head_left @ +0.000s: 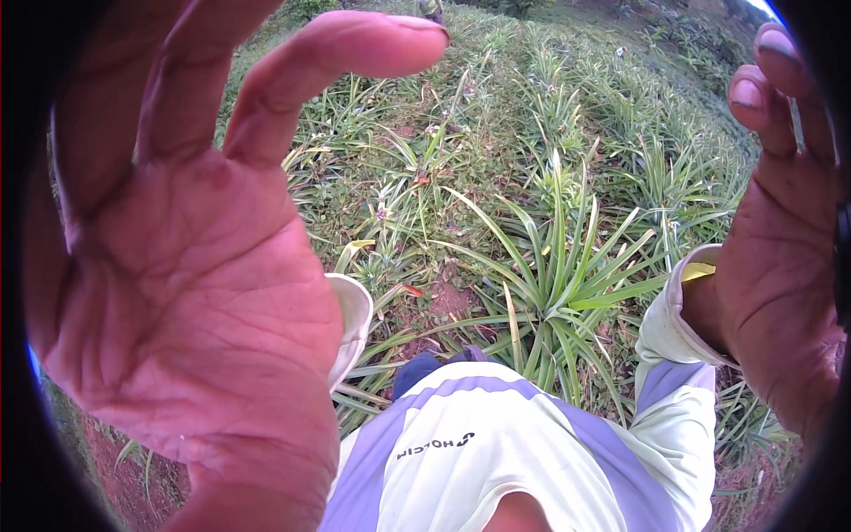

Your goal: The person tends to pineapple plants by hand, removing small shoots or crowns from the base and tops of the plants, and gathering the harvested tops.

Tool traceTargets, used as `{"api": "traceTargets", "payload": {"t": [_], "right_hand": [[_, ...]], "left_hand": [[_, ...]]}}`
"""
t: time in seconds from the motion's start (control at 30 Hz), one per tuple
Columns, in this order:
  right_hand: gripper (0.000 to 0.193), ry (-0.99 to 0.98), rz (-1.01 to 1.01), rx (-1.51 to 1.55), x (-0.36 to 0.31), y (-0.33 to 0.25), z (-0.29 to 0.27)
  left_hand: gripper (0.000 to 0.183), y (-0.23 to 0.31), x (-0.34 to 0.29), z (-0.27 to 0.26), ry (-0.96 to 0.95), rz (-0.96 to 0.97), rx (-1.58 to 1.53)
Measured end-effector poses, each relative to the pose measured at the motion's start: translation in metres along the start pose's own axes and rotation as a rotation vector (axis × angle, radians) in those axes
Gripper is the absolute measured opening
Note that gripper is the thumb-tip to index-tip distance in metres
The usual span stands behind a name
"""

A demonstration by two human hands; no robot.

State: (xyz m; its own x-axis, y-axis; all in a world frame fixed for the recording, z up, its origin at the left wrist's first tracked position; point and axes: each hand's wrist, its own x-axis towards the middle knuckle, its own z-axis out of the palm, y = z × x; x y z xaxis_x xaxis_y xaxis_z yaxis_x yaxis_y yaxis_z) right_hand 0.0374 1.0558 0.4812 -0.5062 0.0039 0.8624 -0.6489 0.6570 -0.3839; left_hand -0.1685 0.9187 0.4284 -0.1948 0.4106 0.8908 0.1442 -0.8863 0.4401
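My left hand is raised close up on the left, palm showing and fingers apart, with nothing in it. One bent finger of it reaches across the top of the view. At the right rim, my right hand is also raised, its fingers loosely curved and apart. No object shows in its palm, though the dark rim cuts off part of this hand. Both hands are well above a spiky, long-leaved plant that looks like a pineapple plant, and neither touches it.
Rows of similar spiky plants stretch uphill among low weeds. Reddish bare soil shows between them. My pale shirt with purple panels fills the bottom middle. Far off at the top, a person is partly visible.
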Motion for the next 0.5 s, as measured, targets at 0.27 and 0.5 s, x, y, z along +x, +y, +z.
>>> {"api": "traceTargets", "payload": {"t": [0.27, 0.5], "right_hand": [[0.078, 0.114, 0.099, 0.063, -0.015, 0.029, 0.004], [0.068, 0.185, 0.617, 0.230, -0.096, 0.090, 0.057]], "left_hand": [[0.101, 0.007, -0.011, -0.016, 0.073, 0.016, 0.083], [0.102, 0.037, -0.067, -0.045, 0.253, -0.038, 0.306]]}}
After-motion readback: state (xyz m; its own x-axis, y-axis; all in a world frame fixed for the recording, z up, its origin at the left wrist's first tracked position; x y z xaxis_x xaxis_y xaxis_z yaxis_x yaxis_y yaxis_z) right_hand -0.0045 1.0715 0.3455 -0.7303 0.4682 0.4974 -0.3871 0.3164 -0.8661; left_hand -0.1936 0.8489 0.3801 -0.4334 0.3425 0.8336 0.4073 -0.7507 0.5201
